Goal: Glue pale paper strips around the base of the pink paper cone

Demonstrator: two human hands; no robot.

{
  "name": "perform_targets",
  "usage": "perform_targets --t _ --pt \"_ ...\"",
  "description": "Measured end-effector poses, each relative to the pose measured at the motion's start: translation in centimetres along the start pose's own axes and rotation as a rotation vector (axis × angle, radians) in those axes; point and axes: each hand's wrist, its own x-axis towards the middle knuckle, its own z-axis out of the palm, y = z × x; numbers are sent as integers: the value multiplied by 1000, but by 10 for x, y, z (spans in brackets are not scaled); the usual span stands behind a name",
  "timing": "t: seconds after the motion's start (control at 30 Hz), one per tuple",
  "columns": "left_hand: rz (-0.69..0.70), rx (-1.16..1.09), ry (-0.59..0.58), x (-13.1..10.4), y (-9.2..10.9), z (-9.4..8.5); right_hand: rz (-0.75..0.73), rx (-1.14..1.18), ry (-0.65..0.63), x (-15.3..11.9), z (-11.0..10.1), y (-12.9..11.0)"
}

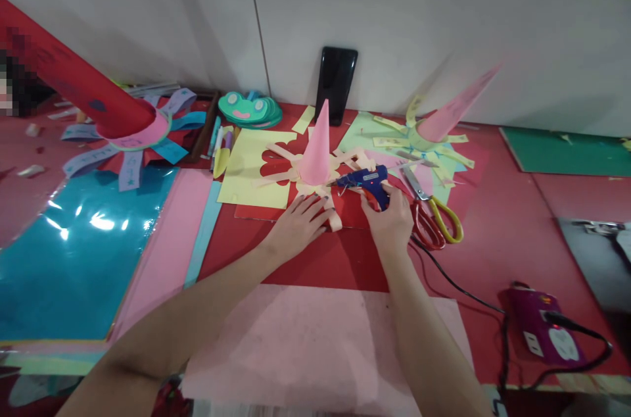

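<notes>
A pink paper cone [318,150] stands upright on a flower-shaped base with cream paper strips [277,176] spreading out around it. My right hand [388,218] is closed around the handle of a blue hot glue gun [363,178], whose nozzle points left at the foot of the cone. Just in front of the cone, my left hand [306,221] lies palm down with its fingers stretched over the near strips; a curled cream strip [335,220] shows beside its fingertips. Scissors with red and yellow handles [434,220] lie right of my right hand.
Behind the cone a black phone [337,85] leans on the wall. Finished-looking cones, one red [108,91] and one pink [456,108], stand left and right. Green frog cutouts [250,109] lie at the back. A black cord runs to a purple power strip [545,325].
</notes>
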Motion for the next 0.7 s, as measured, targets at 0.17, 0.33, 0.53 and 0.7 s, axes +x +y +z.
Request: perform_targets --t 0.17,0.33,0.53,0.7 --pt "14 15 37 0 -1 3 -170 -79 79 -1 -2 -6" --pt "12 0 46 -1 -1 6 -237 -123 102 -1 -6 -8" --pt "9 -18 46 -1 -2 9 -262 -118 98 -1 -9 -9" --pt "11 -16 65 -1 -2 11 -252 -111 84 -2 -10 -11"
